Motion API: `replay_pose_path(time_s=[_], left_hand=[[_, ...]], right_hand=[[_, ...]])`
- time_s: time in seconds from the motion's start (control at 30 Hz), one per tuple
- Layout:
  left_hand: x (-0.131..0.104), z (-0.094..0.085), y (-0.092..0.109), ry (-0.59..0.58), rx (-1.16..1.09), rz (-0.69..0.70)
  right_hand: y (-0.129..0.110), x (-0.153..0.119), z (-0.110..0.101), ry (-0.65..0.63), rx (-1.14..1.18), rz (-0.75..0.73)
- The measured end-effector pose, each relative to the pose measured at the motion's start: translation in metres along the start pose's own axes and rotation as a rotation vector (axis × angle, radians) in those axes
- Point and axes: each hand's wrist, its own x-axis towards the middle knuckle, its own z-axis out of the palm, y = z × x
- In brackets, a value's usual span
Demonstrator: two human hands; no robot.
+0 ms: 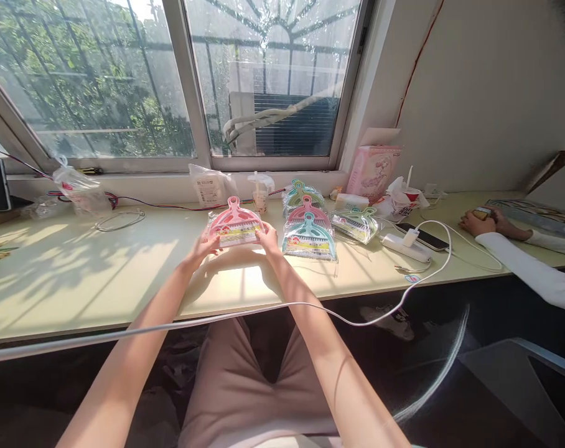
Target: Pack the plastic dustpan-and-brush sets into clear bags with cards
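Note:
A pink dustpan and brush set [234, 219] in clear wrap with a yellow label is held just over the tabletop, its handle pointing away from me. My left hand [205, 247] grips its left lower corner. On the opposite corner, my right hand [267, 238] is closed with the thumb on top. Right of it lie more wrapped sets in an overlapping row: a blue one [309, 235] in front, a pink one [305, 208] behind it, and a green one [303, 192] at the back. Another green set [358, 224] rests to their right.
A white cable [282, 306] crosses in front of my forearms to a power strip [406, 247] beside a phone [422, 236]. A drink cup [260, 193], a plastic bag [79, 190] and a pink box [373, 171] stand near the window. Another person's hands [485, 222] are at right.

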Motion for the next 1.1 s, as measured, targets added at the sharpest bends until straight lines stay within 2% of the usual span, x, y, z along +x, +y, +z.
replay_pose_path(time_s=[0.1,0.27,0.4,0.5,0.6,0.77,0.83,0.9,1.0,1.1], left_hand=[[0.001,0.0,0.001,0.057,0.023,0.001],[-0.002,0.001,0.01,0.099,-0.011,0.058],[0.0,0.002,0.008,0.118,0.009,0.034],[0.002,0.002,0.004,0.123,0.043,-0.006],[0.0,0.003,0.006,0.106,0.048,0.032],[-0.01,0.008,0.024,0.094,0.032,0.149],[-0.016,0.017,0.029,0.06,0.017,0.16],[-0.022,0.034,0.031,0.008,0.004,0.166],[-0.031,0.075,0.03,-0.091,0.053,0.19],[-0.04,0.124,0.031,-0.245,0.173,0.231]], right_hand=[[-0.011,-0.005,0.001,0.03,-0.066,0.072],[-0.032,-0.021,0.0,-0.046,-0.114,0.033],[-0.043,-0.03,-0.002,0.017,-0.212,-0.04],[-0.049,-0.031,-0.006,0.035,-0.208,-0.014],[-0.056,-0.032,-0.007,0.051,-0.21,0.011],[-0.079,-0.043,-0.014,0.068,-0.218,-0.139],[-0.089,-0.053,-0.03,0.069,-0.234,-0.217],[-0.094,-0.068,-0.059,0.089,-0.271,-0.29],[-0.094,-0.099,-0.121,0.146,-0.368,-0.324],[-0.083,-0.136,-0.183,0.259,-0.473,-0.28]])
